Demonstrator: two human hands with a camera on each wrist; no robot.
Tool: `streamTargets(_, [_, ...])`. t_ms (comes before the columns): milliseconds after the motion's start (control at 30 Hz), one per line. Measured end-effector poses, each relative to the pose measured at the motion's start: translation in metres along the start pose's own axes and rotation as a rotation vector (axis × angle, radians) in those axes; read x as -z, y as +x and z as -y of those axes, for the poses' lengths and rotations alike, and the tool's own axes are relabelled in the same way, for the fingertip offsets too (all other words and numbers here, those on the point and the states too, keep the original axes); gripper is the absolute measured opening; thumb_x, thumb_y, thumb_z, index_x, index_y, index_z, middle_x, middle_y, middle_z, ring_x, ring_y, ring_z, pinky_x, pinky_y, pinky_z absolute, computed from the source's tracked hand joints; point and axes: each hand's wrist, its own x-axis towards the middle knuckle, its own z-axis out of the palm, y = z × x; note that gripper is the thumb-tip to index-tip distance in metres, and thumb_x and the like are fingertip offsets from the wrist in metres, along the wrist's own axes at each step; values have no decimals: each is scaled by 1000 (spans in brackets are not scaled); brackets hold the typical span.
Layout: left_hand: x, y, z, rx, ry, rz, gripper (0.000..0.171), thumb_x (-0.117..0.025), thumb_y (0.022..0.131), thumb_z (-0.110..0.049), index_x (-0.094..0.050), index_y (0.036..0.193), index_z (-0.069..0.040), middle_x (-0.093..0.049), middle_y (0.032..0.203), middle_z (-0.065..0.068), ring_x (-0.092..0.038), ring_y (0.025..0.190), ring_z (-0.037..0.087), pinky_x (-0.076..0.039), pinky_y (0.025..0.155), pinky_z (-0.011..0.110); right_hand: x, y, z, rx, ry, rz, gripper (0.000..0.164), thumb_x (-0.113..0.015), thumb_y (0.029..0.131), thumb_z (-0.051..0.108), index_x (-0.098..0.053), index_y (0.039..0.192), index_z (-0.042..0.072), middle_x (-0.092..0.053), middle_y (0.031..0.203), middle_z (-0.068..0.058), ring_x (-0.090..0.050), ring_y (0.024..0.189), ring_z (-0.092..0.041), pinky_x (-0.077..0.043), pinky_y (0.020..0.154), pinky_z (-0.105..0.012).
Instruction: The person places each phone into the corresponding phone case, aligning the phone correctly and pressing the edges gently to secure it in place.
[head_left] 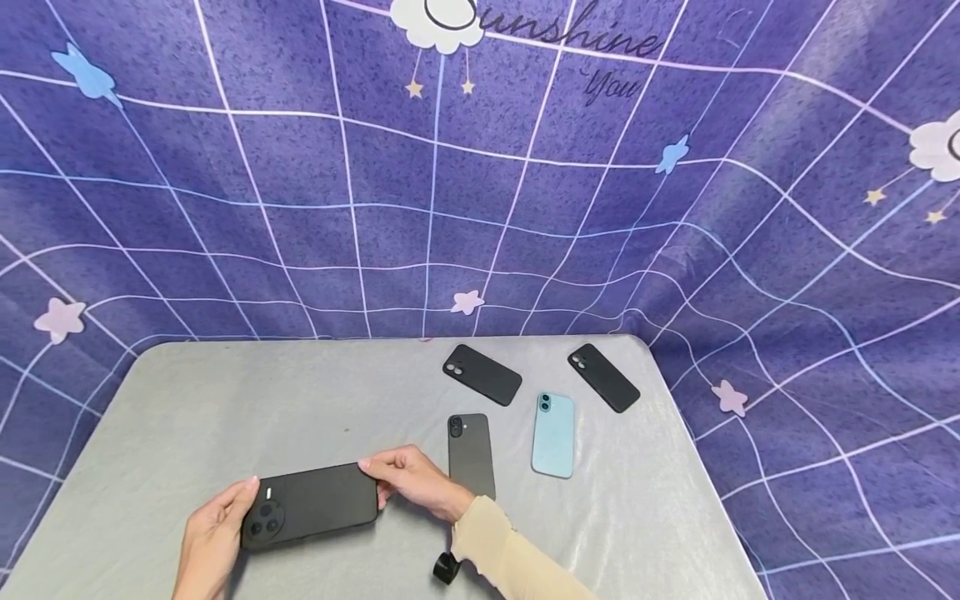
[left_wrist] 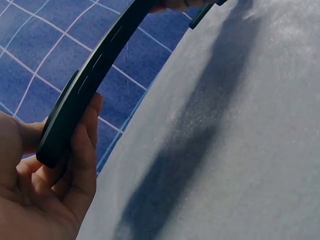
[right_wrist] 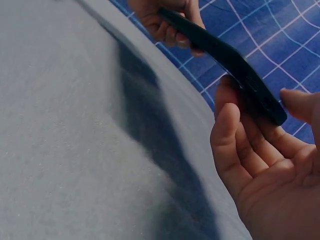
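Both hands hold a black phone [head_left: 322, 504] up off the grey-covered table, back side up, its long side running left to right. My left hand [head_left: 210, 533] grips the end with the round camera ring, thumb on top near the edge. At the plain end, my right hand [head_left: 420, 483] pinches the phone between thumb and fingers. In the left wrist view the phone [left_wrist: 95, 75] shows its thin edge with button outlines, fingers curled beneath. The right wrist view shows the phone [right_wrist: 240, 70] edge-on, between the thumb and bent fingers of my right hand [right_wrist: 270, 170].
A dark grey phone [head_left: 471, 450] lies beside my right wrist, partly covered by it. Farther right is a light blue phone [head_left: 553, 437]. Two black phone-shaped pieces [head_left: 482, 375] lie near the back edge. Purple grid-patterned cloth [head_left: 390, 183] hangs behind the table [head_left: 225, 400].
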Motion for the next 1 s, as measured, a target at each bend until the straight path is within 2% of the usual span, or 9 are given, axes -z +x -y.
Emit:
streamTargets(200, [7,5,1,5,67,28,78,-44,110,-62,-54,155,0,-71,127,-18,-53,131,0,-41,84,-1,4,-4,-1,14,-17,15,35,-64,110,23,-73,109,-11,-68,83,-36,-65,63,-13,-55,61,-20])
streamTargets(233, [9,6,1,-2,72,41,78,-43,110,-62,-52,156,1,-71,135,-11,-52,140,9,-43,94,2,6,-5,-1,18,-11,23,36,-63,110,23,-73,109,-11,-67,90,-42,-65,65,-14,-55,62,-20])
streamTargets(333, [13,10,1,-16,92,85,80,-40,111,-62,-48,158,2,-66,147,1,-51,144,17,-43,115,21,11,-8,-3,31,-1,46,38,-61,111,23,-70,113,-13,-65,102,-47,-66,68,-13,-55,63,-19])
streamTargets(400, [15,13,-2,-14,111,117,83,-38,111,-63,-42,161,3,-46,163,19,-36,156,37,-38,126,43,15,-11,-3,39,-7,51,39,-60,112,23,-70,116,-14,-66,103,-47,-66,68,-12,-54,63,-18])
streamTargets(533, [20,19,-7,-58,172,143,84,-38,112,-61,-39,161,7,-35,167,27,-28,157,47,-29,126,62,23,-18,-4,51,-26,32,40,-60,112,23,-70,117,-16,-69,99,-41,-66,69,-11,-55,63,-18])
streamTargets(667, [26,26,-11,-149,268,155,80,-40,113,-58,-45,157,9,-41,162,30,-34,153,48,-34,122,65,29,-25,-3,47,-42,18,40,-62,111,23,-70,118,-16,-72,98,-37,-67,70,-11,-56,64,-19])
streamTargets(800, [32,34,-11,-274,338,171,69,-42,115,-51,-55,150,7,-56,152,28,-57,133,13,-47,109,27,35,-33,0,56,-56,-4,39,-63,110,23,-70,118,-15,-74,95,-32,-68,71,-12,-56,65,-19])
streamTargets(900, [37,39,-12,-310,337,205,68,-44,115,-50,-55,150,7,-57,151,27,-53,126,-3,-43,95,12,40,-39,1,62,-70,-24,39,-63,110,24,-70,118,-14,-75,94,-28,-68,71,-12,-56,65,-19])
streamTargets(1000, [40,43,-15,-278,314,252,74,-41,115,-53,-48,155,9,-50,157,29,-51,141,20,-43,114,29,45,-44,1,62,-78,-37,38,-63,110,23,-71,118,-13,-75,94,-29,-68,71,-12,-57,65,-20])
